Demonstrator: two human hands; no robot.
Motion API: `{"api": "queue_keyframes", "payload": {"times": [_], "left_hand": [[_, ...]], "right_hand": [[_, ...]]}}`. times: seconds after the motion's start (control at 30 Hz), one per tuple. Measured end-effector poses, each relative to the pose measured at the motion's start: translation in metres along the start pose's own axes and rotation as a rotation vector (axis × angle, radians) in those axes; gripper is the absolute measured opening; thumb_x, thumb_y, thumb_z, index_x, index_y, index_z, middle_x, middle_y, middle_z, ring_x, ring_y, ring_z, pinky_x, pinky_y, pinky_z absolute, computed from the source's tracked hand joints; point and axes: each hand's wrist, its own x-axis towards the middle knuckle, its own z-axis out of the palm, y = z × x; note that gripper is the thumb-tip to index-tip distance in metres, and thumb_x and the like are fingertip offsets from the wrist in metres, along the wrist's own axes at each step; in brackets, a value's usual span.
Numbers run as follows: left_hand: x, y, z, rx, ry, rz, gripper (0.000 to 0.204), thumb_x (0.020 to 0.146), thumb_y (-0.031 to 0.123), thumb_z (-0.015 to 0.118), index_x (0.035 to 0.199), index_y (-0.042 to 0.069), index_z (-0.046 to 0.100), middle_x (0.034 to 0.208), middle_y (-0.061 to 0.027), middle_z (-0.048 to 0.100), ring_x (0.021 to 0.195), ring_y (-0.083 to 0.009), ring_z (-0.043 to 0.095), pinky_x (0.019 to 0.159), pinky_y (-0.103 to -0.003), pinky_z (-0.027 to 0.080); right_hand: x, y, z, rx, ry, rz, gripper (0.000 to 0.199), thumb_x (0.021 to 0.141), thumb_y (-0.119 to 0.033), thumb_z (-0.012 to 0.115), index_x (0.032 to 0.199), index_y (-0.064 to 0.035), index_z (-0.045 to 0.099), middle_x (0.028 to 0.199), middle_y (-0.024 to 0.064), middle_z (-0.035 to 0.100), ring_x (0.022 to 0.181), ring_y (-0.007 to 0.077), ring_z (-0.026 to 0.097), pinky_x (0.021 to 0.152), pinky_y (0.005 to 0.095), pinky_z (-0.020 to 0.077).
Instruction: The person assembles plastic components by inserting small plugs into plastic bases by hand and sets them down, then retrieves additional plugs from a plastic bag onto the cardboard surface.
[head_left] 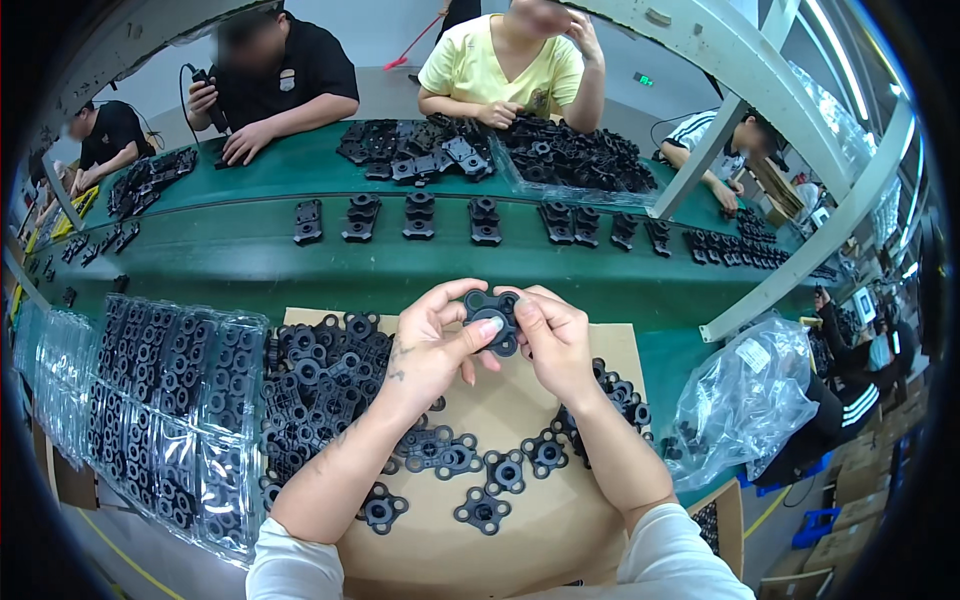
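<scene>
Between my two hands I hold a black plastic part (482, 305) with several round rings, raised above a sheet of brown cardboard. My left hand (437, 335) grips its left side, the thumb pressed over its front. On the other side my right hand (549, 335) pinches its right edge between thumb and fingers. Loose black ringed parts (320, 375) are heaped beside my left forearm. More of them, such as one near part (484, 511), lie scattered on the cardboard (530, 405) below my hands, and a smaller heap (612, 395) is by my right forearm.
Clear plastic trays (180, 400) filled with black parts stand at the left. A crumpled clear bag (745, 395) lies at the right. Beyond, black assemblies sit in a row on a green belt (380, 265). Several people work across it. A slanted metal post (800, 270) rises at the right.
</scene>
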Motion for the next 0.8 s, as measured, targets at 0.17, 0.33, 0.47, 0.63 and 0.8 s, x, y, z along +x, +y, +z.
{"api": "queue_keyframes", "payload": {"times": [0.17, 0.33, 0.47, 0.63, 0.8], "left_hand": [[-0.001, 0.005, 0.005, -0.034, -0.029, -0.057, 0.044, 0.084, 0.001, 0.062, 0.124, -0.004, 0.045, 0.093, -0.0175, 0.064, 0.057, -0.0206, 0.065, 0.038, -0.019, 0.045], [0.000, 0.003, 0.004, -0.046, -0.015, -0.023, 0.043, 0.085, 0.000, 0.062, 0.124, -0.005, 0.046, 0.093, -0.0172, 0.064, 0.057, -0.0193, 0.064, 0.039, -0.019, 0.044], [0.001, 0.002, 0.001, -0.052, -0.010, -0.003, 0.042, 0.085, 0.001, 0.061, 0.124, -0.005, 0.046, 0.093, -0.0169, 0.064, 0.057, -0.0182, 0.063, 0.040, -0.019, 0.044], [0.004, -0.004, -0.004, -0.056, 0.030, -0.019, 0.043, 0.085, 0.001, 0.060, 0.125, -0.004, 0.045, 0.094, -0.0166, 0.064, 0.058, -0.0172, 0.062, 0.042, -0.019, 0.045], [0.005, -0.006, -0.004, -0.140, 0.080, -0.027, 0.045, 0.084, 0.000, 0.060, 0.126, -0.003, 0.046, 0.095, -0.0161, 0.063, 0.061, -0.0164, 0.063, 0.046, -0.018, 0.044]], "right_hand": [[-0.002, 0.002, -0.012, -0.055, -0.002, -0.078, 0.015, 0.090, -0.011, 0.062, 0.098, -0.0003, 0.066, 0.068, 0.0038, 0.054, 0.053, 0.0051, 0.041, 0.038, 0.0148, 0.0270], [0.000, -0.008, -0.006, 0.419, 0.035, 0.306, 0.016, 0.089, -0.013, 0.063, 0.100, -0.0005, 0.064, 0.067, 0.0035, 0.054, 0.053, 0.0045, 0.041, 0.041, 0.0129, 0.0276], [-0.001, -0.008, -0.009, 0.634, -0.013, 0.471, 0.017, 0.089, -0.013, 0.063, 0.101, -0.0007, 0.063, 0.068, 0.0037, 0.054, 0.052, 0.0042, 0.041, 0.041, 0.0124, 0.0273], [0.001, 0.000, -0.010, 0.770, -0.080, 0.532, 0.017, 0.090, -0.012, 0.062, 0.103, -0.0010, 0.061, 0.073, 0.0045, 0.055, 0.051, 0.0044, 0.041, 0.039, 0.0133, 0.0262], [0.006, 0.002, -0.001, 0.829, 0.072, 0.642, 0.018, 0.092, -0.011, 0.058, 0.107, -0.0006, 0.059, 0.077, 0.0059, 0.055, 0.051, 0.0049, 0.042, 0.036, 0.0146, 0.0249]]}}
